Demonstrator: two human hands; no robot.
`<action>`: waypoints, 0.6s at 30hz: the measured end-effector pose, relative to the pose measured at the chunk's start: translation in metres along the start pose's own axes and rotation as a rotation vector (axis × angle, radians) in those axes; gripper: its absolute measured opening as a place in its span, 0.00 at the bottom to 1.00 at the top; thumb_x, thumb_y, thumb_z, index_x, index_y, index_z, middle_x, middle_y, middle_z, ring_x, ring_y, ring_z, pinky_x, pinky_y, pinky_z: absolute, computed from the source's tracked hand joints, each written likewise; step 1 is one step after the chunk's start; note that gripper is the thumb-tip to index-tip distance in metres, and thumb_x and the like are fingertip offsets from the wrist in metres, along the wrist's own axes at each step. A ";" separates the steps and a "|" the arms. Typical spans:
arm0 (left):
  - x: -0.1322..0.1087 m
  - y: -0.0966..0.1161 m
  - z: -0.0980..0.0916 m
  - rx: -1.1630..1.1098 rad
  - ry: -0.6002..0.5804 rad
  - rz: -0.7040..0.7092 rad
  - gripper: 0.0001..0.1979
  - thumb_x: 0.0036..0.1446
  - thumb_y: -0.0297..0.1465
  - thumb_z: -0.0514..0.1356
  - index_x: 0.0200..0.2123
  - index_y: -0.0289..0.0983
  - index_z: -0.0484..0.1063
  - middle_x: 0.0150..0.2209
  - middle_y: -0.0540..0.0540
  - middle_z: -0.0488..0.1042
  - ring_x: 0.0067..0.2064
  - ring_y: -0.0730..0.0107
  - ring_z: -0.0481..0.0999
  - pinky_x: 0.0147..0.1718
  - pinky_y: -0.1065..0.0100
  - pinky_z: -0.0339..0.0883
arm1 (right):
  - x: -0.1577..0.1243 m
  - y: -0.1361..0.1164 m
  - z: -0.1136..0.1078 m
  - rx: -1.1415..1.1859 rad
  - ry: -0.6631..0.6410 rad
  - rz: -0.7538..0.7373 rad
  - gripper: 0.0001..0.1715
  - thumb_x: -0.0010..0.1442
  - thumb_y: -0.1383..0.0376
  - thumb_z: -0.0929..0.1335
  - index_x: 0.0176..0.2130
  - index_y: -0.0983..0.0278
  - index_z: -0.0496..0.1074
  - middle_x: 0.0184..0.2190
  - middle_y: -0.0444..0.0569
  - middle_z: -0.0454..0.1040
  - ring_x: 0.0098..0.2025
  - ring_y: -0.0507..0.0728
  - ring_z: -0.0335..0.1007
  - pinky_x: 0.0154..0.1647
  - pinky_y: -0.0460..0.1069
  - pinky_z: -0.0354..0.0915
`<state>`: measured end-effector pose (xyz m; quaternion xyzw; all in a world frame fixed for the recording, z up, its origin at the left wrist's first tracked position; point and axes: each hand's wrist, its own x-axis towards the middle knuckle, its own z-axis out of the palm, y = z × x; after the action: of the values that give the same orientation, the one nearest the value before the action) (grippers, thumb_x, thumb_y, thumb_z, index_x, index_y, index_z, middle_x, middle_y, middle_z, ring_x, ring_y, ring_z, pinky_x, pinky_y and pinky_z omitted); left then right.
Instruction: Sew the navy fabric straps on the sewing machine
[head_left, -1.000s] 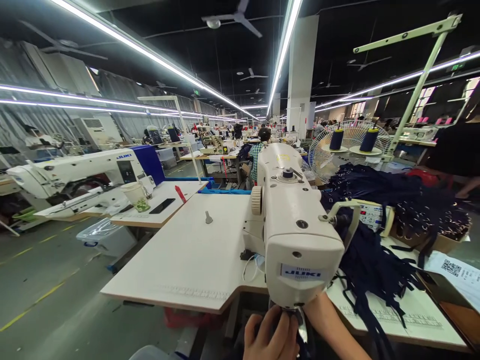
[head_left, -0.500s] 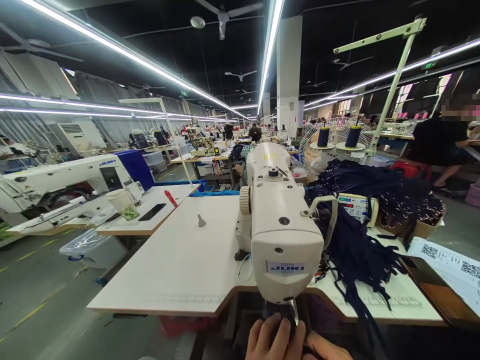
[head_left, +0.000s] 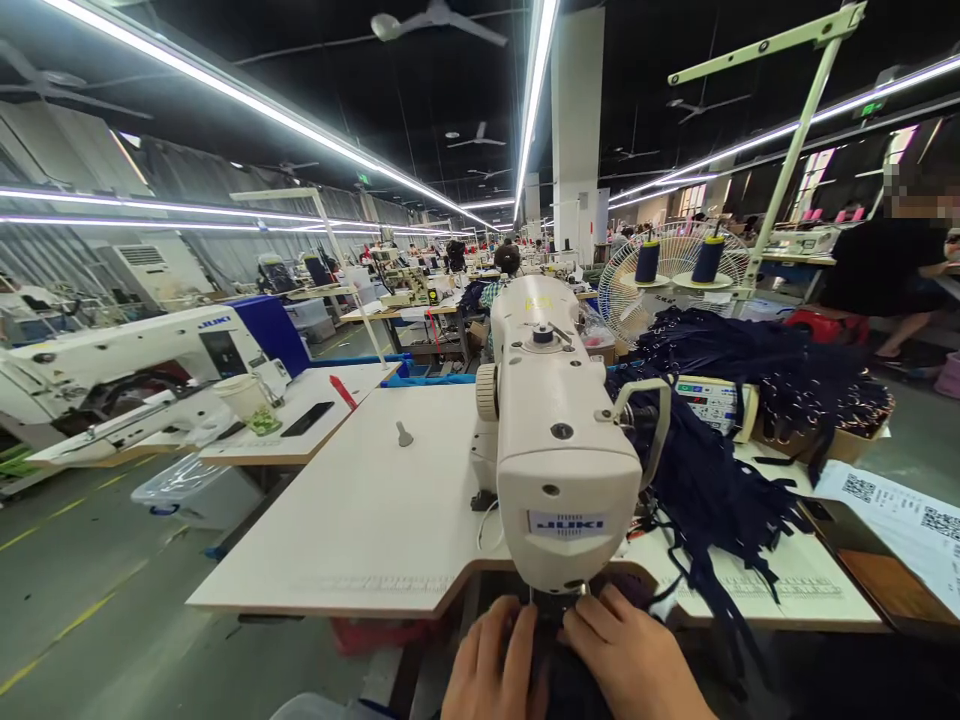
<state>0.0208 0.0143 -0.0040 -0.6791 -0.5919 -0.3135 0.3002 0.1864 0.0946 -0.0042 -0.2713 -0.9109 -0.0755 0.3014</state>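
Just under the head of a white JUKI sewing machine (head_left: 570,480), both my hands are at a dark piece of cloth (head_left: 566,675). My left hand (head_left: 491,660) lies at its left, fingers bent and closed on the cloth edge. At its right, my right hand (head_left: 634,650) has its fingers together, gripping the cloth close to the needle area. The cloth is mostly in shadow, and the fingertips are partly hidden by it and the machine head. Dark navy straps (head_left: 712,490) with metal rings are heaped to the right of the machine.
A small grey metal piece (head_left: 404,434) lies on the white tabletop (head_left: 337,520). Right of the machine are a control panel (head_left: 705,402), a brown case (head_left: 874,585) and printed paper (head_left: 892,510). Thread spools (head_left: 647,262) stand behind. A cup (head_left: 247,405) and phone (head_left: 307,419) are left.
My hands have moved apart: the left shifted left, and the right came up and further into view beside the needle area. More of the dark cloth shows between them.
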 end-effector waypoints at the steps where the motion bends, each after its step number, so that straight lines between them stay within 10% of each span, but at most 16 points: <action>1: 0.003 0.002 0.004 -0.021 0.144 0.048 0.16 0.68 0.30 0.47 0.41 0.40 0.75 0.39 0.49 0.80 0.40 0.72 0.79 0.45 0.71 0.68 | -0.001 0.000 0.003 -0.022 0.014 0.014 0.16 0.71 0.66 0.59 0.34 0.60 0.71 0.29 0.46 0.77 0.30 0.59 0.75 0.22 0.48 0.66; 4: 0.005 0.013 0.018 -0.139 0.351 0.179 0.18 0.68 0.27 0.47 0.37 0.42 0.77 0.37 0.57 0.81 0.42 0.79 0.77 0.59 0.71 0.56 | -0.008 0.002 0.006 0.145 0.011 0.207 0.10 0.70 0.62 0.61 0.37 0.59 0.67 0.31 0.46 0.76 0.32 0.58 0.76 0.29 0.48 0.69; 8: 0.001 0.025 0.025 -0.101 0.228 0.038 0.19 0.70 0.31 0.45 0.42 0.46 0.76 0.40 0.63 0.80 0.40 0.87 0.76 0.63 0.74 0.43 | -0.015 0.007 0.008 0.669 -0.112 0.582 0.09 0.70 0.57 0.59 0.40 0.59 0.60 0.31 0.43 0.74 0.33 0.55 0.75 0.35 0.46 0.69; 18: 0.009 0.040 0.017 -0.015 0.144 -0.103 0.21 0.71 0.37 0.43 0.41 0.46 0.76 0.35 0.60 0.81 0.38 0.77 0.77 0.41 0.60 0.55 | -0.001 0.010 0.003 0.770 -0.055 0.761 0.11 0.64 0.53 0.60 0.39 0.58 0.61 0.27 0.43 0.71 0.31 0.57 0.75 0.32 0.47 0.70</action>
<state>0.0624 0.0288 -0.0089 -0.6257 -0.6005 -0.3809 0.3206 0.1908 0.1038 -0.0074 -0.4539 -0.7178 0.3853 0.3610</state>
